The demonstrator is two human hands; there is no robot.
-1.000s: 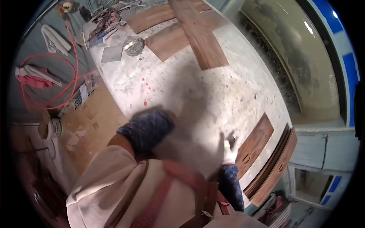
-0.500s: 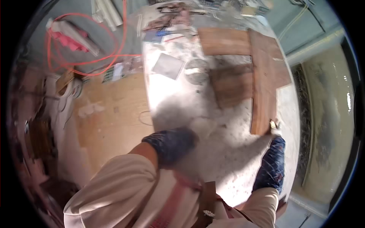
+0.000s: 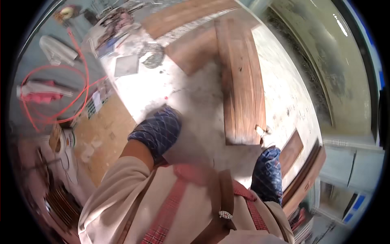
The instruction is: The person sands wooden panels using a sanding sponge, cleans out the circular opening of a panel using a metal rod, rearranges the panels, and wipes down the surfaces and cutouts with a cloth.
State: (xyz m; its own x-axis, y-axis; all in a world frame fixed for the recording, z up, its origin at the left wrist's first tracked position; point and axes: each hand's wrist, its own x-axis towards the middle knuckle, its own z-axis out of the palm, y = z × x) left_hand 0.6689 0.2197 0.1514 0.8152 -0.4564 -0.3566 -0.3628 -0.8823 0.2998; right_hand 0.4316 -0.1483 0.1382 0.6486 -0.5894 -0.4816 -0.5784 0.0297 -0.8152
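My right hand (image 3: 264,136), in a pale glove below a quilted blue oversleeve, grips the near right corner of a long brown wooden panel (image 3: 243,81). Its thumb lies on the top face by the edge; the other fingers are blurred. The panel shows several lengthwise strips and lies over the pale worktable (image 3: 191,95). Farther off, another wooden board (image 3: 195,49) meets its left side at an angle. My left arm reaches over the table's left part in a matching oversleeve (image 3: 158,128); the hand beyond the cuff cannot be made out.
A round clear dish (image 3: 152,55) and a grey square plate (image 3: 126,65) sit at the table's far left. Another plank (image 3: 187,18) lies at the back. A short board (image 3: 292,147) rests near the right edge. An orange hose (image 3: 87,77) loops on the floor to the left.
The view has turned, so the table now slants and its near right side shows. My left arm has moved up and left in the picture. My right hand remains at the panel's corner.
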